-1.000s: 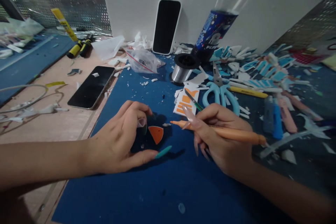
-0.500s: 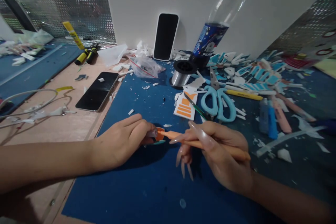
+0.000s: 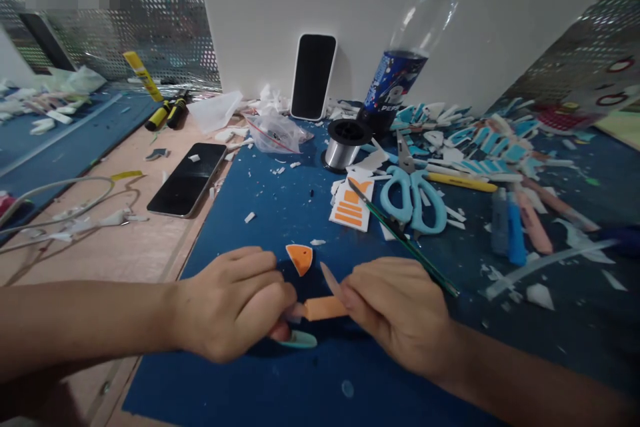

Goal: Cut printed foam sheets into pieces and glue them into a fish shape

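While the left hand pinches the marker, the right hand grips it too, between the cutout and the worktop's near edge, seemingly needing steadiness.

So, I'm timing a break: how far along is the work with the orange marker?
The wedge already looks orange across most of its face. In hand is the orange marker, held between the left hand and right hand; whether it is capped is hidden. What is left is unclear: pale edges remain on the wedge, and white shows around the orange shapes on the card, perhaps intentionally.
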A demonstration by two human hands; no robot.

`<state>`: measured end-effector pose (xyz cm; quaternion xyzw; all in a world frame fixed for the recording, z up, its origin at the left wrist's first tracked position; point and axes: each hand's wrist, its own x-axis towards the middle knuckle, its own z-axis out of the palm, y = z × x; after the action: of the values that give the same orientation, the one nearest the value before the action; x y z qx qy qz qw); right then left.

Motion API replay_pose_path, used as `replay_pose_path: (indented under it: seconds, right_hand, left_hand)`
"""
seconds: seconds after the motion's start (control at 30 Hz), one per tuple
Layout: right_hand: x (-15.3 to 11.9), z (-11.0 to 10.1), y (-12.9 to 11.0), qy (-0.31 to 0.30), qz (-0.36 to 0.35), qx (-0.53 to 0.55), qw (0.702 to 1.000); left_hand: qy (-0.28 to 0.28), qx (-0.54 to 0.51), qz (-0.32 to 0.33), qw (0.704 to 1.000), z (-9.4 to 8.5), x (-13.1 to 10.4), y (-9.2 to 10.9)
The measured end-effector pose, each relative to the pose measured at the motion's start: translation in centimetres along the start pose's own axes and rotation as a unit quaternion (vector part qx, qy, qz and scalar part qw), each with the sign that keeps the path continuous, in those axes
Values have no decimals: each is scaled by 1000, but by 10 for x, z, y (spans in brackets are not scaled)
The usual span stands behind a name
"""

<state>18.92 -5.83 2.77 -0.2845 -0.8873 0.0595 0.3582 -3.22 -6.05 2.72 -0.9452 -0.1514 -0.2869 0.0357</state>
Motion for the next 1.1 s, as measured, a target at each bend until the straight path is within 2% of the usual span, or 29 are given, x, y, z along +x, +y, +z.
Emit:
replay_pose_path:
  seconds: [0.1, 0.2, 0.33, 0.47, 0.53, 0.57, 0.6, 0.7, 0.8, 0.93, 1.1]
  right_hand:
    - [-2, 5, -4, 0, 13, -17, 1000]
    - [-5, 8, -11, 5, 66, -63, 996]
    - [-7, 9, -17, 10, 89, -66, 994]
    - [0, 6, -9, 5, 183, -6, 983]
    - [3, 5, -1, 7, 226, -12, 974]
    - [4, 5, 4, -1, 242, -33, 970]
    - [4, 6, 8, -21, 247, -69, 966]
    - [0, 9, 13, -70, 228, -232, 943]
    - [-4, 11, 12, -91, 188, -359, 910]
    - [-2, 8, 11, -96, 167, -426, 884]
    - [-1, 7, 10, -94, 163, -451, 873]
  left_hand:
    - [9, 55, 10, 998, 1, 4, 7]
    - [-7, 93, -43, 995, 4, 7, 10]
    - [-31, 36, -82, 996, 5, 9, 7]
    - [-41, -22, -114, 992, 3, 14, -19]
    - [1, 34, -200, 979, 5, 21, -42]
    - [-11, 91, -240, 966, 7, 26, -53]
    - [-36, 160, -252, 954, 10, 30, -64]
    - [-113, 186, -211, 953, 24, 45, -85]
    - [-196, 198, -170, 945, 35, 55, -90]
    - [-269, 206, -141, 930, 36, 60, -87]
    - [-309, 207, -140, 918, 30, 63, -89]
